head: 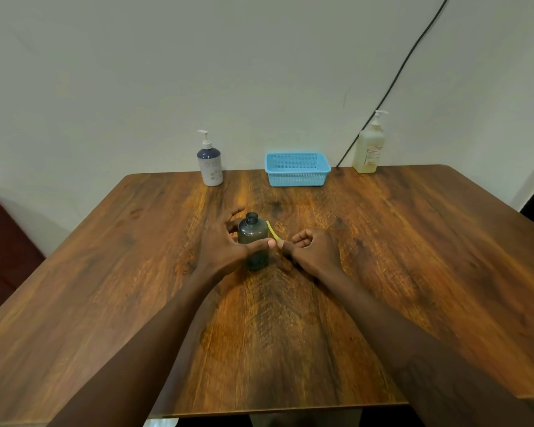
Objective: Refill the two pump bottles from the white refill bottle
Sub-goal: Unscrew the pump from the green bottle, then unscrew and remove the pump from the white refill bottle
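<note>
A dark grey bottle stands upright at the middle of the wooden table, its neck open and without a pump. My left hand holds it, thumb across the front and fingers spread behind. Just right of the bottle, my right hand is curled round a piece that its fingers hide. A thin yellow tube sticks up and to the left from that hand, beside the bottle. A white and navy pump bottle stands at the back left. A pale yellowish pump bottle stands at the back right.
A light blue plastic basket sits at the table's far edge between the two pump bottles, against the wall. A black cable runs down the wall behind the right bottle. A dark red seat lies left of the table.
</note>
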Demonstrator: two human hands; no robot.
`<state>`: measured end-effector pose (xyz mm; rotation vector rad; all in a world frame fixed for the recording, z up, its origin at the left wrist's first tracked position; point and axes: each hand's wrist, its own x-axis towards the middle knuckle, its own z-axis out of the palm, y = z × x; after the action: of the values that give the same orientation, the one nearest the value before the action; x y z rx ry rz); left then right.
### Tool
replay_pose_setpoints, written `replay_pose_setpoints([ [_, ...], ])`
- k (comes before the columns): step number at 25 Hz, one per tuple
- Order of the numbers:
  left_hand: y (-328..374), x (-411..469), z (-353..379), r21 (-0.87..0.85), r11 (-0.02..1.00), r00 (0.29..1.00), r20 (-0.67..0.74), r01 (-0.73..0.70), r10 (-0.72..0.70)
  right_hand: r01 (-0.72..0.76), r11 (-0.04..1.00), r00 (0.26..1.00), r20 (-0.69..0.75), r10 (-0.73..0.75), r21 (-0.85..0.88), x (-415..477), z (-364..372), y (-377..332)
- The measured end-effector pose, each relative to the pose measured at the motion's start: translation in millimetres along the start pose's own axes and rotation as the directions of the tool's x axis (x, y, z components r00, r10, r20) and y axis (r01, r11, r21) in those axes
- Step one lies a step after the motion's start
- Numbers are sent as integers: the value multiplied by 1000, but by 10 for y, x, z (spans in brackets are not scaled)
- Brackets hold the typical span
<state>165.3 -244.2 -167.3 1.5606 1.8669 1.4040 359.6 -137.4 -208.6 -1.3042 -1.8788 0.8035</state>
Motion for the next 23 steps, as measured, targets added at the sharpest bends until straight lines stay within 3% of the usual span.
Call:
replay_pose_setpoints([
  [7,433,366,-17,-28,996,996,0,-90,90,28,995,998,-57,-23,95,123,-283,-218],
  [13,899,1066,324,132,967,974,91,-219,208,107,977,977,-202,-69,185,558,-664,-313],
  [18,1315,1735,934,197,937,953,154,-289,261,66,972,955,-297,4,227,1174,-1113,-158],
  [23,1374,2408,1652,258,932,957,201,-256,208,-30,958,921,-364,138,286,1910,-1400,309],
])
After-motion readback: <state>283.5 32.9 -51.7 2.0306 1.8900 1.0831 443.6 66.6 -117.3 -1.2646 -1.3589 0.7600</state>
